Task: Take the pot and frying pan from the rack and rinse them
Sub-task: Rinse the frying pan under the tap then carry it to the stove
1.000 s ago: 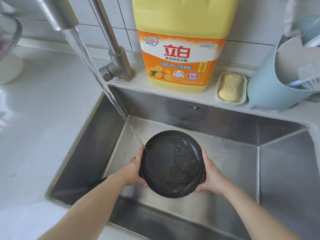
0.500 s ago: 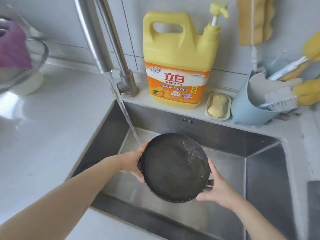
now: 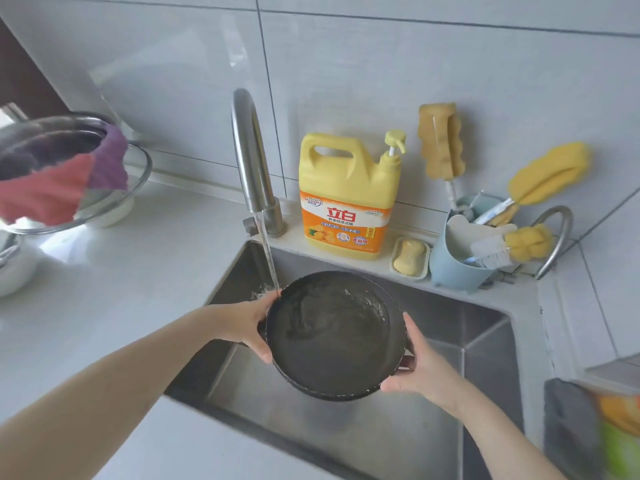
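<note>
The left hand (image 3: pixel 250 323) and the right hand (image 3: pixel 415 370) are gripping opposite sides of the round black frying pan (image 3: pixel 334 336), with the fingers curled round its rim, and are holding it tilted over the stainless steel sink (image 3: pixel 485 341). A thin stream of water (image 3: pixel 270 261) is falling from the curved steel tap (image 3: pixel 249 161) and is hitting the left upper edge of the pan, just beside the left thumb, so water is spreading over the dark inner surface. I judge that the rinsing of the pan is going on now and is not yet finished. The pot is not showing clearly in this view, so I cannot tell if it is already rinsed or is waiting. Behind the sink, on the ledge, a large yellow detergent bottle with an orange label (image 3: pixel 348 199) is standing, next to a pale soap bar in a small dish (image 3: pixel 409 257) and a light blue holder with brushes (image 3: pixel 457 258). At far left, coloured cloths (image 3: pixel 65 181) are hanging over a steel bowl (image 3: pixel 138 168).
</note>
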Demonstrator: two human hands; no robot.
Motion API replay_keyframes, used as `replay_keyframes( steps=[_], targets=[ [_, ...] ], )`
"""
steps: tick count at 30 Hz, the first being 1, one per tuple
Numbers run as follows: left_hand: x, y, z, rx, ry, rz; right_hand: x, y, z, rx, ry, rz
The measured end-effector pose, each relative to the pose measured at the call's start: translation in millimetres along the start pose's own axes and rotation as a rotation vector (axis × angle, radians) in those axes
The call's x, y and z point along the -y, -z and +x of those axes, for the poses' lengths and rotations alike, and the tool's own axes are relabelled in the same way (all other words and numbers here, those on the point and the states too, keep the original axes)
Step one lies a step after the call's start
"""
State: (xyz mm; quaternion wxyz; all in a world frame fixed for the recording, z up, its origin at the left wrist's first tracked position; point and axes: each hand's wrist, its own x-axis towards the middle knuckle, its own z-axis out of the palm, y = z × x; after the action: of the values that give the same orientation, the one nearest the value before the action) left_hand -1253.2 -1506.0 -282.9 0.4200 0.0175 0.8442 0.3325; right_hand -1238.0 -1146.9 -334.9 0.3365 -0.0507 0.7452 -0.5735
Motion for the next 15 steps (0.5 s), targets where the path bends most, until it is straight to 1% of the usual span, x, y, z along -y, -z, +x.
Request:
replay_keyframes(
  steps=[4, 7, 12, 15],
  targets=[
    [-8, 26, -37, -0.004, 0.000, -0.051, 33, -13, 2, 0.002, 0.074, -0.028],
    [-14, 43, -61, -0.041, 0.002, 0.004, 47, -26, 7, 0.006, 0.100, -0.049],
    [-21, 61, -89, -0.241, -0.007, 0.158, 56, -57, 14, -0.044, 0.161, 0.024],
    [-13, 58, -95, -0.377, -0.019, 0.166, 68, -60, 22, -0.084, 0.250, 0.008]
  ],
)
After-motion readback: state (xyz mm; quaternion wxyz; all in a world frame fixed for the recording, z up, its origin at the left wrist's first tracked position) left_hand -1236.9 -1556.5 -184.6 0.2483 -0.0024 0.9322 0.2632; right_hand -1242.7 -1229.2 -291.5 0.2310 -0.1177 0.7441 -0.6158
